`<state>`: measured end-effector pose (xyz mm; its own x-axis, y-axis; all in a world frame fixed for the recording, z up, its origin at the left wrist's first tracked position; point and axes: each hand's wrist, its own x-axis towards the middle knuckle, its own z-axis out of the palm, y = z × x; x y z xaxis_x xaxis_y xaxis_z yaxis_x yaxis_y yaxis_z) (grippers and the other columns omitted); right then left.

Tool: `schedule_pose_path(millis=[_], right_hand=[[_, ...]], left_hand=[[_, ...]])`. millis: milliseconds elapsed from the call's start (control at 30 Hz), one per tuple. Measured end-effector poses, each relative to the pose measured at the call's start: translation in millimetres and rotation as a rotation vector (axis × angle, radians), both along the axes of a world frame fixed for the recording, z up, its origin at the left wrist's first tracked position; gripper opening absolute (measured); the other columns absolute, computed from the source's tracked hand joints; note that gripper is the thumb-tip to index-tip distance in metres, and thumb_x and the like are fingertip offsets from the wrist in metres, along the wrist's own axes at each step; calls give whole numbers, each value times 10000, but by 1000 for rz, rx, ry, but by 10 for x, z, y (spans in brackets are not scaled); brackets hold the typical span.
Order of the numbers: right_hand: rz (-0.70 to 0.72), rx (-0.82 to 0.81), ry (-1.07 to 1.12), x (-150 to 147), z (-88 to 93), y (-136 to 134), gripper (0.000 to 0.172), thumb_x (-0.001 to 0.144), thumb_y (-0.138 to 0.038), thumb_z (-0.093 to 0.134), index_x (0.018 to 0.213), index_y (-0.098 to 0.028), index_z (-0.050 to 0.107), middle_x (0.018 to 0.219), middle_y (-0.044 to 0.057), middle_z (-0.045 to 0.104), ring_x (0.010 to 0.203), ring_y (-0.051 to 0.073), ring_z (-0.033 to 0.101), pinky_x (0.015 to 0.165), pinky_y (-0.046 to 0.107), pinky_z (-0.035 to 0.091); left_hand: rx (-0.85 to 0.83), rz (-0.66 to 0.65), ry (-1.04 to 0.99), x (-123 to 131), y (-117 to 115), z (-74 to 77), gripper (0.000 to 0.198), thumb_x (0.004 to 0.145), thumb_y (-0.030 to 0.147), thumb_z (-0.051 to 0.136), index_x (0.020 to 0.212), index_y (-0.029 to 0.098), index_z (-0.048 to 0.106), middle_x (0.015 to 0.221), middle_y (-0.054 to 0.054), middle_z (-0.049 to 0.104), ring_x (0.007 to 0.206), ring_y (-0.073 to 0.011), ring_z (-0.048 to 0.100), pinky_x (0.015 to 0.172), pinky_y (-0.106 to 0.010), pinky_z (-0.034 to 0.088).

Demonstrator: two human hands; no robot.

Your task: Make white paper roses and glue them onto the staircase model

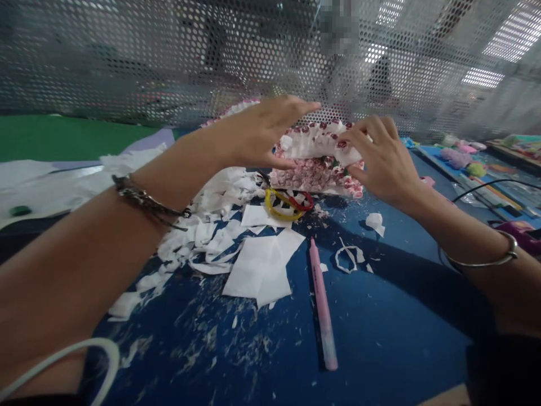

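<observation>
At the back of the blue table stands a piece (pixel 315 172) covered with pink and white paper rosettes. My left hand (pixel 270 132) hovers over its left side, fingers stretched out and thumb apart, holding nothing. On its right side, my right hand (pixel 378 155) has its fingers closed on a small white paper piece (pixel 347 153) against the rosettes. Just in front lie scissors (pixel 270 206) with yellow and red handles. White paper squares (pixel 262 265) overlap nearer to me, beside a pink marker (pixel 323 310).
A perforated metal screen (pixel 253 51) rises behind the table. Crumpled white paper strips (pixel 211 225) heap up on the left, near a green sheet (pixel 76 138). Curled paper scraps (pixel 349 256) lie right of the marker. Farther right are pom-poms (pixel 456 158) and a thin black cable (pixel 499 181).
</observation>
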<state>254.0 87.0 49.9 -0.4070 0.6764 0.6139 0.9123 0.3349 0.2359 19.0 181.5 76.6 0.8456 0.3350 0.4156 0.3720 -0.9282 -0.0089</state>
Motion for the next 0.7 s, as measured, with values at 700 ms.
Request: schedule_pose_path(millis=[700], right_hand=[[181, 185, 167, -8, 147, -98, 248, 937, -370, 383, 1094, -258, 539, 1147, 87, 477, 1285, 279, 384, 981, 537, 428]], left_hand=[[-25, 35, -353, -33, 209, -77, 980, 433, 562, 819, 1291, 286, 433, 1180, -58, 596, 1064, -284, 552, 928, -386, 428]])
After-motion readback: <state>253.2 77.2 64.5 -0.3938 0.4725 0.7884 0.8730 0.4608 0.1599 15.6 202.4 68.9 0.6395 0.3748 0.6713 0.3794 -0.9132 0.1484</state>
